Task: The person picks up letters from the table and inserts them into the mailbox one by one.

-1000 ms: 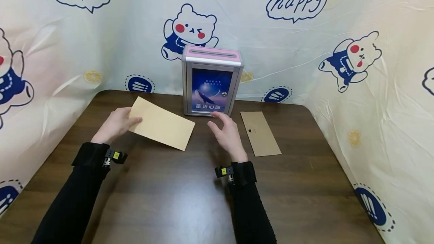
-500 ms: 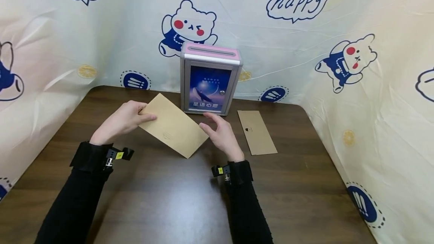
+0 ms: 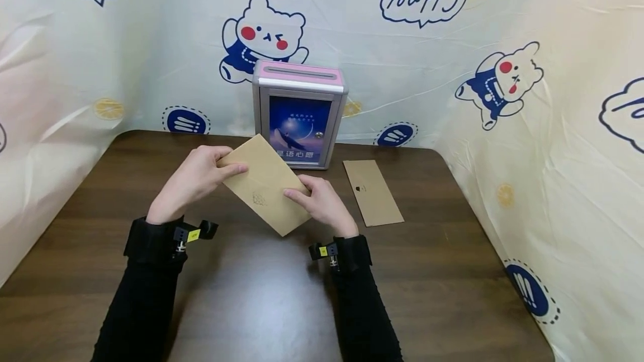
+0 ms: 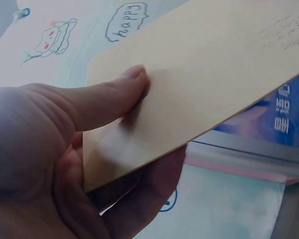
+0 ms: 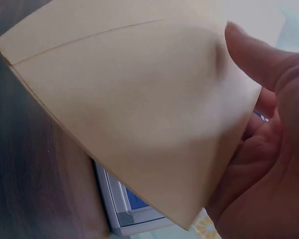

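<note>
A tan paper envelope [image 3: 266, 186] with a small dark printed mark is held tilted above the table, in front of a metal box. My left hand [image 3: 193, 180] pinches its upper left end, thumb on the near face and fingers behind, as the left wrist view shows. At the right end my right hand [image 3: 324, 200] grips the envelope too, its thumb lying on the near face. In the right wrist view a flap seam crosses the envelope [image 5: 139, 99]. The silver box [image 3: 299, 116] has a pink top with a long slot and a blue picture door with a lock.
A second tan envelope [image 3: 373, 193] with a small dark mark lies flat on the brown table [image 3: 427, 284], right of the box. Behind the table hangs a pale cloth [image 3: 372, 32] printed with bears and "happy" bubbles, which also runs along both sides.
My left hand has brought the envelope rightward and tilted it more steeply. The right hand, earlier apart from it, now holds its right end. The head view has shifted slightly.
</note>
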`<state>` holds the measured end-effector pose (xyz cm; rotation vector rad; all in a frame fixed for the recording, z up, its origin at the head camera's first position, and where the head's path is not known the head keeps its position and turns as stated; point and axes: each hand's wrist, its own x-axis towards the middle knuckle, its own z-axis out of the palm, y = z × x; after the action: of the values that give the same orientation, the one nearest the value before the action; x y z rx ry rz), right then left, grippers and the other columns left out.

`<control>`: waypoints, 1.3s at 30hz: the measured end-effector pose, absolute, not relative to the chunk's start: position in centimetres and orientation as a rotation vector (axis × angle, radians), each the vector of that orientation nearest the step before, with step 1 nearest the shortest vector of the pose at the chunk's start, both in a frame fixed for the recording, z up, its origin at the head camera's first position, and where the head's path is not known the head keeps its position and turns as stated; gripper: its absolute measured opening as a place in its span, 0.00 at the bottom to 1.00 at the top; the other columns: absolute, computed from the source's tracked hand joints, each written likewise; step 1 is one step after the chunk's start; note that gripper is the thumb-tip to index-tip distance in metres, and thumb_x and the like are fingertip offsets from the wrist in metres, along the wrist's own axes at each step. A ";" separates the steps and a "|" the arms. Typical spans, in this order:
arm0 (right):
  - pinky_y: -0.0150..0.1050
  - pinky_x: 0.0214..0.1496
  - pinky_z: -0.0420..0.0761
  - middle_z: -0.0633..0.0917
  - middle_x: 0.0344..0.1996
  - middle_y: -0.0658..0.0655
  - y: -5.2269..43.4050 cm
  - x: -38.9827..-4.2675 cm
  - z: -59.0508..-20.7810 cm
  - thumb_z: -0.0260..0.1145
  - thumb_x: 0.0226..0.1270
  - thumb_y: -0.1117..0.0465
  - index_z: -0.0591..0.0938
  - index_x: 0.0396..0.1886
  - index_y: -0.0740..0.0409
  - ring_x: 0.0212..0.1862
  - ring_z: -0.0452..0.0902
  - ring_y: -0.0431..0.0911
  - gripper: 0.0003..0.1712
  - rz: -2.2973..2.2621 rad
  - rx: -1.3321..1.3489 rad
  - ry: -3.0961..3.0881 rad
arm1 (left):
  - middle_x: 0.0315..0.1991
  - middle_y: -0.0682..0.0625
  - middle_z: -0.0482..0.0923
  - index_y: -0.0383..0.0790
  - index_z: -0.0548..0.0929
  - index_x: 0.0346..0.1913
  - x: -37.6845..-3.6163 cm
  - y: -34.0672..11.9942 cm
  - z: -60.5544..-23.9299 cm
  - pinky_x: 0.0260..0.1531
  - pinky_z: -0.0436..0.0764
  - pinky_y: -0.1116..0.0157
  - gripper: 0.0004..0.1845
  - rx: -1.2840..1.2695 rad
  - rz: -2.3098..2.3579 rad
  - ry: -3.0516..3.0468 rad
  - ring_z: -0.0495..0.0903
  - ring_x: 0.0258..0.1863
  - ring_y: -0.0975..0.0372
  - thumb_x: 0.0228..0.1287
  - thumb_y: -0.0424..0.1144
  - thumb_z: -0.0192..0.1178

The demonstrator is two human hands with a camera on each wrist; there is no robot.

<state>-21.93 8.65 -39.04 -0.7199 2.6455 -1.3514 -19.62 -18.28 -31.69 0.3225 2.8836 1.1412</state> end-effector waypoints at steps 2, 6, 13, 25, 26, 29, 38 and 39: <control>0.34 0.35 0.80 0.90 0.38 0.56 8.6 -21.9 -38.9 0.65 0.72 0.50 0.86 0.49 0.56 0.33 0.83 0.41 0.16 -1.361 -0.720 2.647 | 0.31 0.45 0.83 0.38 0.83 0.41 -19.4 -18.2 -32.0 0.24 0.65 0.66 0.17 0.294 1.195 2.915 0.71 0.28 0.57 0.70 0.51 0.64; 0.34 0.35 0.80 0.91 0.38 0.58 8.8 -21.9 -38.6 0.63 0.74 0.52 0.86 0.47 0.57 0.33 0.84 0.41 0.15 -1.409 -0.723 2.651 | 0.35 0.42 0.85 0.39 0.85 0.45 -19.4 -17.8 -32.5 0.25 0.68 0.67 0.18 0.259 1.364 3.004 0.73 0.30 0.56 0.69 0.52 0.64; 0.33 0.30 0.76 0.89 0.33 0.60 9.4 -22.0 -38.4 0.64 0.74 0.54 0.86 0.42 0.61 0.28 0.78 0.40 0.14 -1.530 -0.704 2.673 | 0.50 0.40 0.86 0.37 0.78 0.59 -19.7 -16.9 -33.3 0.37 0.82 0.75 0.25 0.149 1.867 2.802 0.84 0.38 0.68 0.68 0.50 0.65; 0.34 0.33 0.84 0.89 0.38 0.70 9.3 -22.1 -38.0 0.62 0.76 0.57 0.84 0.47 0.68 0.32 0.85 0.37 0.16 -1.972 -0.557 2.502 | 0.44 0.37 0.88 0.33 0.80 0.53 -20.4 -14.5 -34.8 0.42 0.83 0.73 0.22 0.281 1.876 2.613 0.85 0.35 0.66 0.71 0.51 0.61; 0.34 0.33 0.84 0.89 0.39 0.70 9.2 -22.1 -38.0 0.62 0.76 0.57 0.84 0.47 0.68 0.32 0.85 0.37 0.16 -1.994 -0.538 2.494 | 0.45 0.36 0.87 0.33 0.80 0.52 -20.4 -14.3 -34.9 0.41 0.82 0.73 0.22 0.287 1.861 2.619 0.85 0.35 0.66 0.72 0.51 0.61; 0.35 0.35 0.85 0.89 0.40 0.70 9.0 -22.0 -38.0 0.63 0.76 0.56 0.84 0.49 0.68 0.33 0.86 0.39 0.17 -2.048 -0.491 2.470 | 0.43 0.37 0.87 0.33 0.82 0.50 -20.6 -13.9 -35.3 0.39 0.82 0.72 0.21 0.306 1.829 2.643 0.83 0.33 0.66 0.73 0.51 0.60; 0.35 0.36 0.85 0.88 0.42 0.68 9.1 -22.3 -38.0 0.61 0.76 0.50 0.84 0.50 0.66 0.35 0.86 0.41 0.22 -2.085 -0.394 2.429 | 0.41 0.41 0.89 0.36 0.85 0.47 -20.6 -13.3 -35.1 0.35 0.76 0.69 0.19 0.317 1.726 2.772 0.80 0.35 0.60 0.73 0.51 0.59; 0.35 0.36 0.85 0.88 0.42 0.68 9.0 -22.4 -38.0 0.60 0.77 0.49 0.84 0.50 0.66 0.35 0.85 0.41 0.22 -2.086 -0.390 2.428 | 0.41 0.41 0.89 0.36 0.86 0.46 -20.6 -13.3 -35.1 0.35 0.75 0.69 0.19 0.314 1.723 2.780 0.80 0.34 0.59 0.73 0.51 0.60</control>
<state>-22.36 9.04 -37.99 -0.3901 2.4277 -2.0856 -20.60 -13.32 -35.06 0.3138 2.7795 1.7234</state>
